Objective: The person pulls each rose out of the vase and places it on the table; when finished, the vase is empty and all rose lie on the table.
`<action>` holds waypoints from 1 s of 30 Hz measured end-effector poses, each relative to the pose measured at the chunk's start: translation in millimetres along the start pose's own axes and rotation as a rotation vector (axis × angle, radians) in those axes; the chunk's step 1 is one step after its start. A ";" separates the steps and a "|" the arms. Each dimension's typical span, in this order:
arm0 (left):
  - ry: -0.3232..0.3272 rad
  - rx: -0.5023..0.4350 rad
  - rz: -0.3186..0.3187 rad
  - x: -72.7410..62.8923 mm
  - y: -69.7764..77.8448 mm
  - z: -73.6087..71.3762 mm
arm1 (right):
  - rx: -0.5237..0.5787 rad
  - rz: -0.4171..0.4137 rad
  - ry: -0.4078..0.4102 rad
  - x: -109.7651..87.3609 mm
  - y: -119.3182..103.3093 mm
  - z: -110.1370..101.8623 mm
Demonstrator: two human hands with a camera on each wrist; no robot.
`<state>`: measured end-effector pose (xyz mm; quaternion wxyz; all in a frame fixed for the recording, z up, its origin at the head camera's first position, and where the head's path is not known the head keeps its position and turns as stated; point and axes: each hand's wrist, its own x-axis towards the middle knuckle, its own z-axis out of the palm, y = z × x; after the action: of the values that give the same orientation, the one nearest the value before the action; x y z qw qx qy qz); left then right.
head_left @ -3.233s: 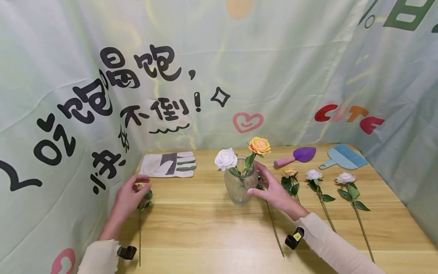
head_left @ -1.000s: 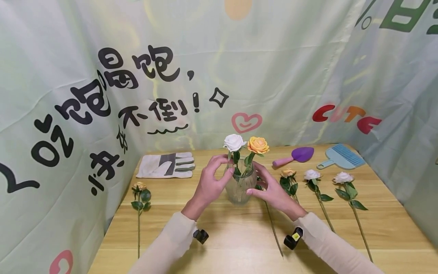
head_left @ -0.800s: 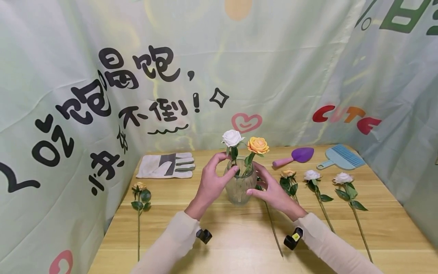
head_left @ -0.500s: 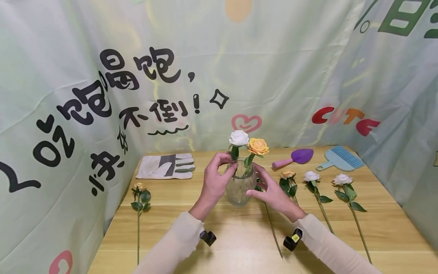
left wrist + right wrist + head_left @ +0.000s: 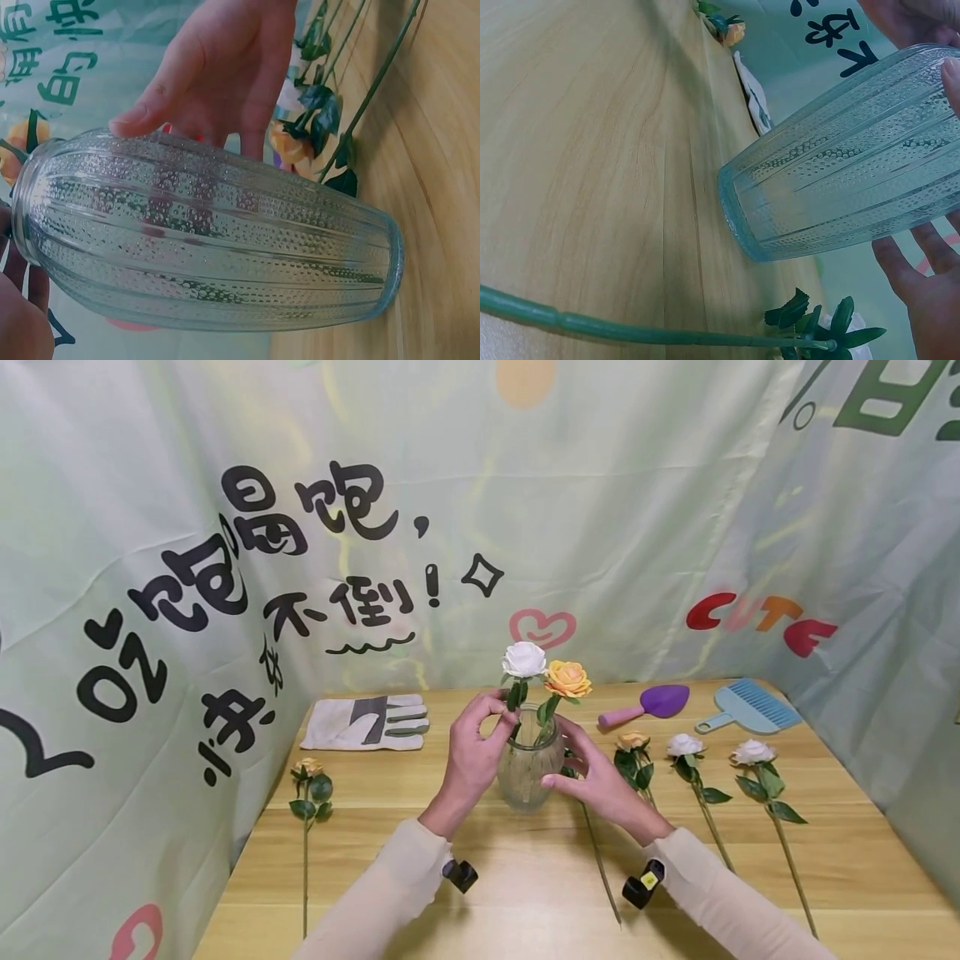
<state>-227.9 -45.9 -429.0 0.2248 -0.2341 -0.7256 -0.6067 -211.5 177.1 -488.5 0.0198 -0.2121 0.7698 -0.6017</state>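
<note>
A ribbed glass vase [image 5: 519, 781] stands upright mid-table with a white rose [image 5: 524, 660] and an orange rose [image 5: 567, 679] in it. At its mouth, my left hand [image 5: 474, 753] pinches the white rose's stem between thumb and fingers. My right hand [image 5: 602, 781] holds the vase from the right, thumb in front, fingers curled behind. In the left wrist view, bumpy glass [image 5: 217, 232] fills the middle, with the right thumb on it. From the right wrist, the vase base [image 5: 742, 214] shows resting on the table. Leaves and fingers partly hide the white rose's stem.
An orange rose [image 5: 307, 768] lies at left, near a grey-white glove [image 5: 337, 724]. To the right lie another orange rose [image 5: 633, 741], two white roses [image 5: 684, 745], a purple trowel [image 5: 665, 701] and a blue dustpan [image 5: 757, 706]. One stem [image 5: 602, 860] runs out beneath the right hand.
My left hand has come from the orange rose at far left to the vase. The white rose, leaning left before, now stands higher and straighter, nearer the orange one. The right hand stays.
</note>
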 end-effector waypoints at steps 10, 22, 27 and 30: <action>-0.026 -0.032 0.017 6.5 -2.5 -2.6 | 0.000 -0.012 -0.004 0.2 -0.1 -0.6; -0.092 0.009 0.003 23.7 12.4 -13.0 | -0.002 -0.005 -0.004 0.1 1.1 -0.5; -0.067 -0.011 0.015 29.3 15.9 -19.2 | 0.009 -0.010 -0.005 -0.2 0.7 -0.9; -0.046 -0.087 0.033 35.9 21.4 -25.9 | 0.017 -0.013 -0.006 -0.1 0.8 -0.9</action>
<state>-242.0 -65.7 -386.3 0.2074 -0.2695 -0.6998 -0.6282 -212.0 178.1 -489.0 0.0199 -0.2186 0.7631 -0.6079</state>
